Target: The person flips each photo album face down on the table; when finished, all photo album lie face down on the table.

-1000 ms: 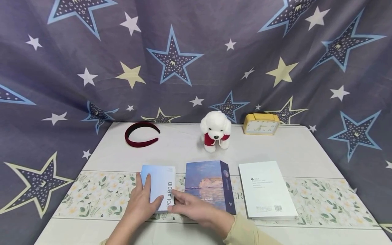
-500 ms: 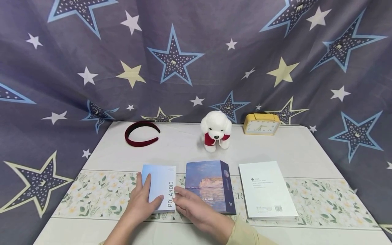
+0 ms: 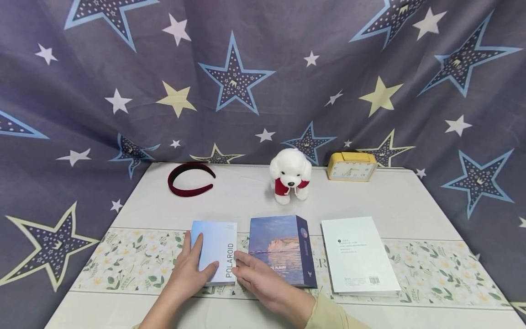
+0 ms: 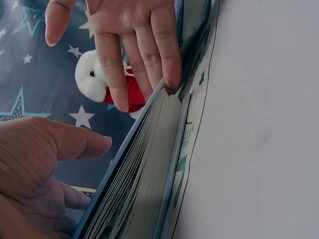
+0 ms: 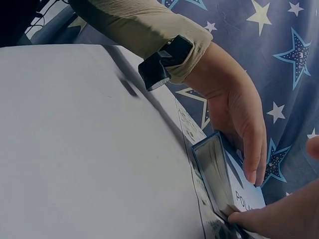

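A blue-white album [image 3: 217, 249] marked POLAROID lies flat on the table, left of the middle. My left hand [image 3: 189, 269] rests on its left side, the fingers extended and the thumb over the cover. Touching its right edge are the fairly straight fingers of my right hand [image 3: 263, 278]. The page block [image 4: 144, 164] shows edge-on in the left wrist view, between the two covers. In the right wrist view the right thumb [image 5: 249, 217] meets a corner of the album. Beside it is a dark blue album [image 3: 273, 242] with a painted cliff, partly hidden by the right hand.
A white book [image 3: 357, 256] lies back cover up on the right. Along the table's back are a dark red headband [image 3: 176, 183], a white toy dog [image 3: 290, 169] in red, and a yellow clock [image 3: 351, 167]. A starry curtain [image 3: 263, 100] hangs behind the table.
My right hand has shifted from the lower right corner of the POLAROID album to its right edge. The album has slid very slightly right. The left hand stays on it.
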`<state>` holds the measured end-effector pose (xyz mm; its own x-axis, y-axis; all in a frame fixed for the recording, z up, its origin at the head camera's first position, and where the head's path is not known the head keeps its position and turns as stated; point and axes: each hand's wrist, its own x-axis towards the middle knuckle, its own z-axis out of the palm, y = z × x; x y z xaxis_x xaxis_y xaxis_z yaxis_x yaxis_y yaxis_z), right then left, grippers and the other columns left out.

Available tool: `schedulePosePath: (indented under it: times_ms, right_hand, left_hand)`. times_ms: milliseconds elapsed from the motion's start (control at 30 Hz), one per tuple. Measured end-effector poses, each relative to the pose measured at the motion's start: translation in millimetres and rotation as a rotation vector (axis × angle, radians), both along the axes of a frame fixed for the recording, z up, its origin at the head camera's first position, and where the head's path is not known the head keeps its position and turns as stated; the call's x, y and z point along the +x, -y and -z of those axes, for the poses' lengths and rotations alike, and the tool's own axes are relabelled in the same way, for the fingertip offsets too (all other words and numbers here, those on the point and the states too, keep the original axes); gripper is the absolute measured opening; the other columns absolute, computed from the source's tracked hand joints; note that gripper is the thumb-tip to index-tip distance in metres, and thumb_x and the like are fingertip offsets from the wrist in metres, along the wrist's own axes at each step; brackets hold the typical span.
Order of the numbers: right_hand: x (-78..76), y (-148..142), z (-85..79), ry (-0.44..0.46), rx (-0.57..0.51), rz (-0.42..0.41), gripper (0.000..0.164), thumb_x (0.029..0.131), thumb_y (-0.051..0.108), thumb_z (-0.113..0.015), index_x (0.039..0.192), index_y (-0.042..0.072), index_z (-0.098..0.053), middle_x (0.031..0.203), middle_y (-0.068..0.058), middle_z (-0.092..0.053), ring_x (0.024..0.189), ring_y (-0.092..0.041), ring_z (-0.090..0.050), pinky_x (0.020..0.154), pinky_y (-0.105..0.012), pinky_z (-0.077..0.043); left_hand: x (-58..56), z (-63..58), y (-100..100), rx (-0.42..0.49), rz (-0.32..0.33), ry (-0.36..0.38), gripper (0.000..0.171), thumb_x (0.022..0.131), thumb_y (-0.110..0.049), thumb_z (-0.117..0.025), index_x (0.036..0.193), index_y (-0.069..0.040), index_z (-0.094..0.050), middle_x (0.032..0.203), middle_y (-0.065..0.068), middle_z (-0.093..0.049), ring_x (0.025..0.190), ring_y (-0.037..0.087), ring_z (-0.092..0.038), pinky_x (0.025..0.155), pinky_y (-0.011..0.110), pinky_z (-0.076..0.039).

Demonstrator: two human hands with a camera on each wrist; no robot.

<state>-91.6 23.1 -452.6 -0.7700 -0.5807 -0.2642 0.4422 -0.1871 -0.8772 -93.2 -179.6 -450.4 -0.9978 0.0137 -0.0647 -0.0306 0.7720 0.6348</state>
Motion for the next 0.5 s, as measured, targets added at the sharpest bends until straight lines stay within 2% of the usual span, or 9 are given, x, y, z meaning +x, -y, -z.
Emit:
schedulePosePath:
  times_ms: [133, 333, 500]
  right_hand:
    - [0.0, 0.0, 0.2, -0.003, 0.001, 0.0, 0.073, 0.096, 0.017, -0.055, 0.151, -0.009, -0.015, 0.158, -0.027, -0.013, 0.146, -0.038, -0.011, 0.116, -0.046, -0.018]
    - [3.6, 0.0, 2.3, -0.035, -0.009, 0.017, 0.072, 0.096, 0.017, -0.054, 0.151, -0.01, -0.015, 0.158, -0.027, -0.016, 0.146, -0.039, -0.014, 0.116, -0.047, -0.019]
    - [8.4, 2.3, 1.0, -0.053, -0.042, 0.056, 0.072, 0.096, 0.016, -0.052, 0.15, -0.011, -0.014, 0.157, -0.028, -0.018, 0.146, -0.039, -0.015, 0.116, -0.048, -0.018]
  left_hand:
    - [-1.4, -1.0, 1.4, 0.028, -0.028, 0.035, 0.085, 0.088, -0.024, -0.07, 0.15, 0.009, -0.021, 0.153, 0.039, 0.004, 0.136, 0.062, -0.007, 0.1, 0.074, -0.018]
    - [-2.9, -4.6, 3.9, 0.122, -0.101, 0.1, 0.084, 0.089, -0.024, -0.067, 0.152, 0.005, -0.02, 0.153, 0.04, -0.002, 0.136, 0.062, -0.007, 0.1, 0.075, -0.014]
    - [-2.8, -5.6, 5.4, 0.231, -0.128, 0.107, 0.081, 0.09, -0.017, -0.064, 0.153, 0.004, -0.017, 0.156, 0.033, -0.009, 0.143, 0.051, -0.008, 0.111, 0.064, -0.012]
